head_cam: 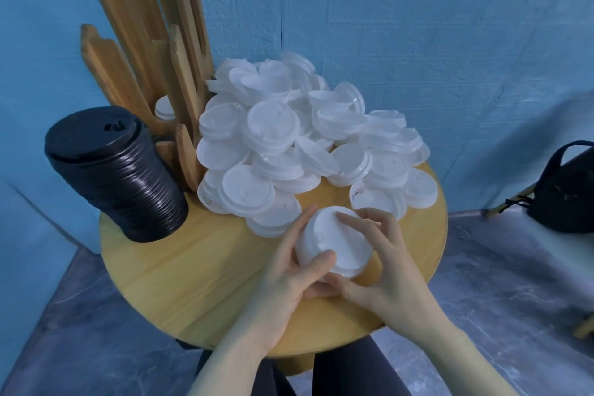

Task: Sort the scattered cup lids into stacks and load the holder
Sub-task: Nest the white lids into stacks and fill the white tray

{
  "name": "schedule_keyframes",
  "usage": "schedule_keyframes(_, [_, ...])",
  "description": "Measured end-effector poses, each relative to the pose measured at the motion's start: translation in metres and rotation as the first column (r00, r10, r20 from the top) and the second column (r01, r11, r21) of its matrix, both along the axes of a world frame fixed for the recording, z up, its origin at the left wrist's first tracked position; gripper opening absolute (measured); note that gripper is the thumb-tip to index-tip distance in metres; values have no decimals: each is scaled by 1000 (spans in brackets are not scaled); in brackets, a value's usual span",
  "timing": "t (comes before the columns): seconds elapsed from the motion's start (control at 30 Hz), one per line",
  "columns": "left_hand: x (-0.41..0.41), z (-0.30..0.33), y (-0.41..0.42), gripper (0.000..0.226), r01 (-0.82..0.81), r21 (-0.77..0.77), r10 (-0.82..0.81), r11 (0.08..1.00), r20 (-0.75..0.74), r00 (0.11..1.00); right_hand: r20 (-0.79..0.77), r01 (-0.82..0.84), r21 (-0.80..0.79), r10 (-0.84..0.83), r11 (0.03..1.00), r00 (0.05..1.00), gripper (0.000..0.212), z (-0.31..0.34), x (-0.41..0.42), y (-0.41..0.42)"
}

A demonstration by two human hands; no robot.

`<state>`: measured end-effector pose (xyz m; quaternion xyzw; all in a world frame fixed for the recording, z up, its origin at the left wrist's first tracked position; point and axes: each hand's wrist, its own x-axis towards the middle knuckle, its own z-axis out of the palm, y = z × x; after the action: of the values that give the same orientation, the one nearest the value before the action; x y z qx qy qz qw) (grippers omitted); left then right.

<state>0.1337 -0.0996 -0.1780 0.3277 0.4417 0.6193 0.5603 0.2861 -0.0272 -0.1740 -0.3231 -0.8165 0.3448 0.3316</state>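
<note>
Both hands sit low and close, over the near part of the round wooden table (167, 270). They hold a short stack of white lids (334, 244) between them. The left hand (289, 280) cups the stack from the side, with its thumb pressed on the rim. The right hand (382, 273) wraps the other side, and one finger lies flat across the top lid. So both sets of fingers are curled snug around the stack, not spread wide.

Behind the hands is a big messy pile of white lids (289, 138), lying every which way. To the left stands a tall stack of black lids (119, 173), leaning a little. Behind that rises the wooden holder (144, 51) with its tall slats, and one white lid (164, 108) peeks out low between them. A dark bag (565, 190) sits off to the right.

It looks like the stacking step is under way, with lots of white lids left to gather. Next, I think one hand must let go and pick another lid from the pile, turn it the same way up, and press it on straight so the stack does not tip.
</note>
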Motion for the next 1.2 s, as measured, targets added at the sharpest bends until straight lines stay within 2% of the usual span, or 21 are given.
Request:
schedule_keyframes(0.1, [2, 1, 4, 73, 61, -28, -64, 998, -121, 991, 25, 0, -2, 0, 1000, 1000, 72, 0, 12, 7])
schedule_keyframes(0.17, [2, -1, 8, 78, 37, -38, -46, 999, -291, 955, 32, -1, -2, 1, 1000, 999, 71, 0, 16, 10])
schedule_keyframes(0.27, [-1, -7, 14, 87, -21, 14, 25, 1000, -585, 810, 34, -2, -30, 3, 1000, 999, 72, 0, 19, 15])
schedule_keyframes(0.37, [-7, -10, 14, 78, -61, 52, 79, 997, -750, 657, 78, -13, -3, 13, 1000, 997, 76, -3, 19, 19])
schedule_keyframes(0.47, [-11, -16, 11, 75, -79, 91, 120, 993, -777, 618, 113, -97, -61, 103, 993, 988, 90, -7, 23, 23])
schedule_keyframes(0.53, [-11, -19, 10, 76, -87, 113, 143, 990, -774, 617, 106, -97, -74, 104, 993, 989, 89, -6, 31, 27])
schedule_keyframes(0.63, [-8, -19, 11, 82, -70, 130, 143, 989, -730, 668, 91, 34, 30, -37, 999, 995, 65, -5, 42, 38])
schedule_keyframes(0.73, [-3, -18, 16, 91, -16, 117, 93, 993, -697, 711, 198, 186, 246, -237, 951, 951, 46, -11, 43, 54])
schedule_keyframes(0.83, [-2, -20, 18, 90, -4, 95, 68, 995, -679, 731, 306, 202, 361, -320, 911, 897, 31, -21, 40, 63])
schedule_keyframes(0.9, [-5, -22, 16, 88, -34, 104, 97, 994, -685, 722, 316, 188, 389, -322, 902, 892, 20, -25, 38, 62])
schedule_keyframes(1.0, [-11, -25, 13, 85, -88, 122, 149, 989, -699, 699, 268, 166, 382, -281, 909, 922, 8, -23, 36, 55])
schedule_keyframes(1.07, [-12, -26, 11, 84, -103, 127, 163, 987, -701, 695, 215, 186, 339, -268, 922, 939, 9, -17, 35, 49])
schedule_keyframes(1.2, [-11, -27, 11, 83, -107, 130, 168, 986, -702, 693, 46, 280, 57, -283, 958, 958, 20, 5, 33, 40])
